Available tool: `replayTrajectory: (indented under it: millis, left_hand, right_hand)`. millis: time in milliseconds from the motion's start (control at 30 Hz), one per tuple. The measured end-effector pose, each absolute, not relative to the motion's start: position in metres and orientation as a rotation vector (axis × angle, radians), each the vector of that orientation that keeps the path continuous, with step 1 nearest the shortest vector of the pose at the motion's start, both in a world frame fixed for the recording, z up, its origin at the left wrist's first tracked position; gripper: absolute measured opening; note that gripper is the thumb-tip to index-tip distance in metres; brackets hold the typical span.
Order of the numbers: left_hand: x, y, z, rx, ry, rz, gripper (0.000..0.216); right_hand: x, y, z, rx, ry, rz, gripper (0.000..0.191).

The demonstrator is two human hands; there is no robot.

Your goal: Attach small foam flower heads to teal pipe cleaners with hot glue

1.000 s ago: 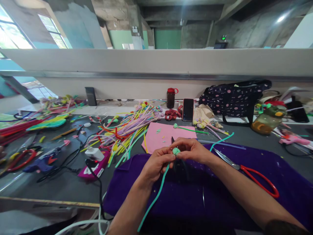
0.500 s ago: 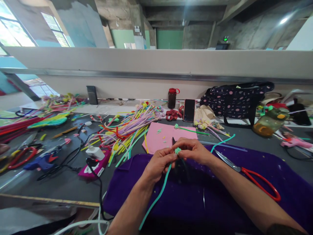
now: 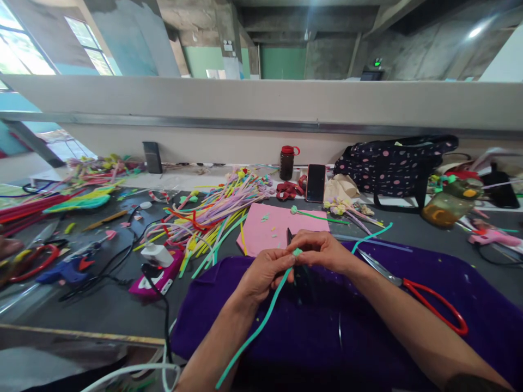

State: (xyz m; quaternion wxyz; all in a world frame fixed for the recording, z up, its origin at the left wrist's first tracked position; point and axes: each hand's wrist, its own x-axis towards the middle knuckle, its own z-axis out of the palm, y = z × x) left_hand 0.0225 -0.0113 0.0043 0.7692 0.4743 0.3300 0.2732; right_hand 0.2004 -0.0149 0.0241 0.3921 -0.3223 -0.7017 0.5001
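Note:
Over the dark purple cloth (image 3: pixel 294 337), my left hand (image 3: pixel 263 275) is closed on a teal pipe cleaner (image 3: pixel 261 326), whose long tail hangs down toward me. At the upper end of the stem is a small light-green knotted bud (image 3: pixel 297 252). Fingertips of my right hand (image 3: pixel 321 251) pinch that bud from the other side, so both hands meet there. A dark pointed tip (image 3: pixel 290 236) sticks up behind my right fingers; what it belongs to is hidden. Red-handled scissors (image 3: pixel 433 305) lie on the cloth beside my right forearm.
Beyond my hands lies a pink sheet (image 3: pixel 261 226) with green scraps. Left of it are a pile of coloured pipe cleaners (image 3: pixel 216 218), a magenta power strip (image 3: pixel 157 280) and a blue glue gun (image 3: pixel 67 269). Phone (image 3: pixel 316 183), bottle (image 3: pixel 287 163) and dark bag (image 3: pixel 388 171) stand behind. Another person's hand (image 3: pixel 6 247) shows at far left.
The pipe cleaner's loose tail has swung left and toward me. Both hands stay nearly in place at the bud, with the fingers shifted slightly.

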Motion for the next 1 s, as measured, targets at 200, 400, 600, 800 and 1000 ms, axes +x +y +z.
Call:
replayTrajectory:
  millis: [200, 400, 600, 800, 1000]
  left_hand:
    - [0.0238, -0.0125, 0.0046, 1.046, 0.708, 0.612, 0.029]
    - [0.0248, -0.0132, 0.0028, 1.053, 0.697, 0.647, 0.026]
    - [0.0252, -0.0144, 0.0026, 1.028, 0.688, 0.690, 0.030]
    - [0.0261, -0.0159, 0.0098, 1.046, 0.725, 0.652, 0.039]
    - [0.0267, -0.0162, 0.0099, 1.167, 0.790, 0.664, 0.036]
  right_hand:
    - [0.2012, -0.0145, 0.0229, -0.810, -1.813, 1.242, 0.025]
    - [0.2003, -0.0145, 0.0237, -0.793, -1.814, 1.239, 0.023]
    - [0.1990, -0.0151, 0.0237, -0.734, -1.728, 1.293, 0.031]
    - [0.2036, -0.0120, 0.0209, -0.825, -1.621, 1.460, 0.028]
    - [0.2024, -0.0113, 0.0195, -0.866, -1.609, 1.491, 0.026]
